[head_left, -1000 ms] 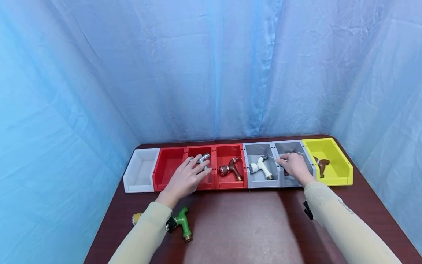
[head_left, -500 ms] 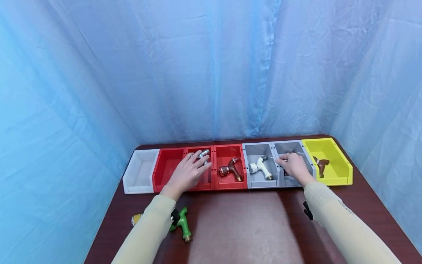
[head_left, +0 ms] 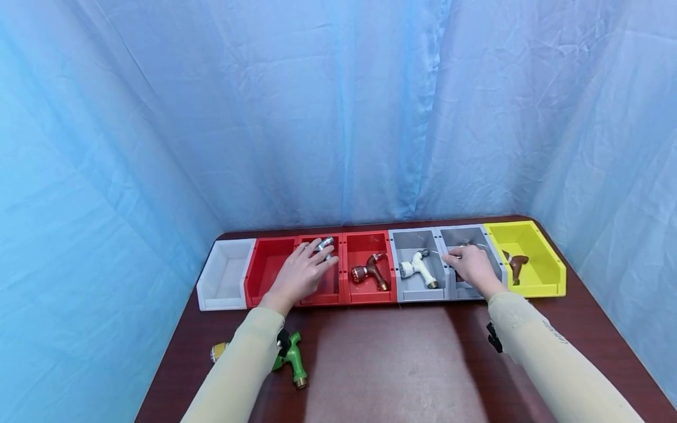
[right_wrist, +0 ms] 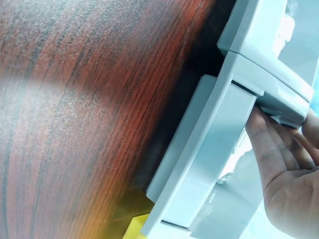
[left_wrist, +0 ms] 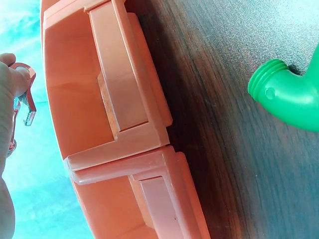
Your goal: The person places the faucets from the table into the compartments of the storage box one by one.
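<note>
My left hand (head_left: 302, 275) holds a chrome tap (head_left: 326, 241) over the third bin from the left, a red bin (head_left: 329, 298). In the left wrist view, the thumb lies against the shiny tap (left_wrist: 31, 107), above the bin's edge; the palm side hides much of it. On the right, my right hand (head_left: 474, 269) pinches the side wall of a grey bin (head_left: 489, 235), its fingers inside and the thumb across the wall, as the right wrist view shows with the hand (right_wrist: 289, 174) at the bin's wall (right_wrist: 284, 102). A reddish-brown item in that bin is mostly hidden.
A brown tap (head_left: 372, 271) and a white tap (head_left: 420, 270) lie in neighbouring bins. Another brown tap (head_left: 518, 265) lies in the yellow bin (head_left: 547, 285). A white bin (head_left: 223, 302) stands far left. Under the left forearm lie a green tap (head_left: 296, 361) and a yellow-ended piece (head_left: 218, 351).
My left hand has shifted slightly, and the chrome tap has moved a little toward the back of the red bin. The right hand stays at the grey bin's wall.
</note>
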`<state>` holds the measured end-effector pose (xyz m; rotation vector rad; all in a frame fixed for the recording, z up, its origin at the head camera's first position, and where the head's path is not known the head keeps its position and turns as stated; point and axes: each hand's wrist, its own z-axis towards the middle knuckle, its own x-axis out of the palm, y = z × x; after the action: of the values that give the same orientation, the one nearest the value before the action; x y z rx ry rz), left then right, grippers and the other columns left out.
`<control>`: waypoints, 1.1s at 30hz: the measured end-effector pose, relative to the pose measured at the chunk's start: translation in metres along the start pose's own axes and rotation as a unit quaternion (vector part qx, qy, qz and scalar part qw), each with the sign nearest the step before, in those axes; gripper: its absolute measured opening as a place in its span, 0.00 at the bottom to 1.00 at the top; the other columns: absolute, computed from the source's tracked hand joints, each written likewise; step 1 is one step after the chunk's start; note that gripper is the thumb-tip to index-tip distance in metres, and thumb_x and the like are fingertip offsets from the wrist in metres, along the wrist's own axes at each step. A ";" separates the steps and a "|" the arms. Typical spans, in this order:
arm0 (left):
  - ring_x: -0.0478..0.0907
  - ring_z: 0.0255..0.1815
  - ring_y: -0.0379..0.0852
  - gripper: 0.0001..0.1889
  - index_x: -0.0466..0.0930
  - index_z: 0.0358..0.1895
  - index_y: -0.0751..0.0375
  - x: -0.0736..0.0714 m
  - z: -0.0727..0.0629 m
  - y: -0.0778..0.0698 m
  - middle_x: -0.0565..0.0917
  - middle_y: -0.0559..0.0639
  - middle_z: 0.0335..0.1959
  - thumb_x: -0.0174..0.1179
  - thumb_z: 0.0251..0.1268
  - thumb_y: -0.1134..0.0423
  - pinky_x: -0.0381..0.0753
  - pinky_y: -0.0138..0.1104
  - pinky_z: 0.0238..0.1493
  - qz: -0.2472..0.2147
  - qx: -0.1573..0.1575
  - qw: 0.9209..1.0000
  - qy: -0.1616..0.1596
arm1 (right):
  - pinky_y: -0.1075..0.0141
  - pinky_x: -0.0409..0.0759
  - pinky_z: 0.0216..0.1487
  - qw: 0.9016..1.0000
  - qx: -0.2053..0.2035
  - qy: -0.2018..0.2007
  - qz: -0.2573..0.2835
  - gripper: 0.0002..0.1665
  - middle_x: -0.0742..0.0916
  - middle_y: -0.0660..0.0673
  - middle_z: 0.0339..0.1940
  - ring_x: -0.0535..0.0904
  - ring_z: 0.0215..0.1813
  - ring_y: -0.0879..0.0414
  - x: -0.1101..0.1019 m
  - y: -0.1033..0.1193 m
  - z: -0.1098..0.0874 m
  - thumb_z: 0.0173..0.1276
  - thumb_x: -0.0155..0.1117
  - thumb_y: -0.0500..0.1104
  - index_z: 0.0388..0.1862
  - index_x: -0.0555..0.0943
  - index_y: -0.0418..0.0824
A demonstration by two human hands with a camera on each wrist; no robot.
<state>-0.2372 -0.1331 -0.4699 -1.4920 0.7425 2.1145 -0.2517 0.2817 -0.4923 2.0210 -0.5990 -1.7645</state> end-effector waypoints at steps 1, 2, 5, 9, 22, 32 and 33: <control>0.66 0.76 0.58 0.39 0.79 0.69 0.45 0.000 0.000 0.000 0.75 0.52 0.72 0.81 0.49 0.60 0.69 0.54 0.73 0.000 -0.002 1.000 0.002 | 0.40 0.78 0.61 1.000 -0.001 0.000 -0.001 0.27 0.81 0.27 0.63 0.76 0.65 0.31 0.000 0.000 0.000 0.79 0.58 0.47 0.66 0.77 0.29; 0.65 0.76 0.58 0.39 0.79 0.69 0.45 0.001 0.000 0.000 0.75 0.52 0.72 0.81 0.49 0.61 0.69 0.54 0.73 0.001 -0.004 1.000 0.004 | 0.40 0.78 0.62 1.000 -0.001 0.000 -0.001 0.27 0.81 0.27 0.63 0.76 0.65 0.31 0.000 0.000 0.000 0.79 0.58 0.47 0.66 0.78 0.29; 0.65 0.77 0.58 0.39 0.78 0.69 0.44 0.002 0.001 0.001 0.75 0.51 0.73 0.81 0.49 0.61 0.68 0.53 0.74 0.001 -0.011 1.000 0.010 | 0.39 0.78 0.62 1.000 -0.003 -0.001 0.000 0.27 0.81 0.27 0.63 0.76 0.65 0.31 -0.001 0.000 0.000 0.79 0.58 0.47 0.65 0.78 0.29; 0.64 0.78 0.57 0.38 0.78 0.70 0.43 0.004 0.003 0.001 0.74 0.51 0.73 0.80 0.51 0.60 0.67 0.53 0.75 0.001 -0.018 1.000 0.018 | 0.40 0.78 0.61 1.000 0.003 0.001 0.003 0.27 0.81 0.26 0.63 0.76 0.65 0.31 -0.001 0.000 -0.001 0.79 0.58 0.47 0.66 0.78 0.28; 0.64 0.78 0.57 0.33 0.77 0.71 0.46 0.018 0.000 0.004 0.73 0.51 0.74 0.74 0.61 0.55 0.66 0.52 0.76 -0.035 -0.042 0.997 0.047 | 0.42 0.80 0.60 1.000 0.028 0.009 0.009 0.27 0.80 0.27 0.65 0.79 0.62 0.35 0.000 0.001 0.001 0.81 0.56 0.48 0.68 0.76 0.29; 0.66 0.76 0.58 0.33 0.77 0.71 0.48 0.016 -0.021 0.004 0.74 0.53 0.73 0.72 0.61 0.51 0.67 0.53 0.75 -0.059 -0.051 0.996 0.053 | 0.43 0.81 0.57 1.000 0.023 0.008 0.008 0.27 0.81 0.27 0.63 0.81 0.59 0.36 0.000 0.002 0.000 0.80 0.57 0.47 0.67 0.77 0.29; 0.66 0.76 0.59 0.33 0.77 0.71 0.48 0.015 -0.024 0.004 0.74 0.53 0.73 0.73 0.61 0.51 0.67 0.53 0.75 -0.063 -0.050 0.995 0.051 | 0.43 0.82 0.56 1.000 0.022 0.007 0.008 0.27 0.81 0.27 0.63 0.81 0.58 0.37 0.000 0.002 0.000 0.80 0.57 0.47 0.67 0.77 0.29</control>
<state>-0.2274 -0.1510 -0.4900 -1.6658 0.5687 2.0211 -0.2516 0.2802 -0.4912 2.0505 -0.6536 -1.7402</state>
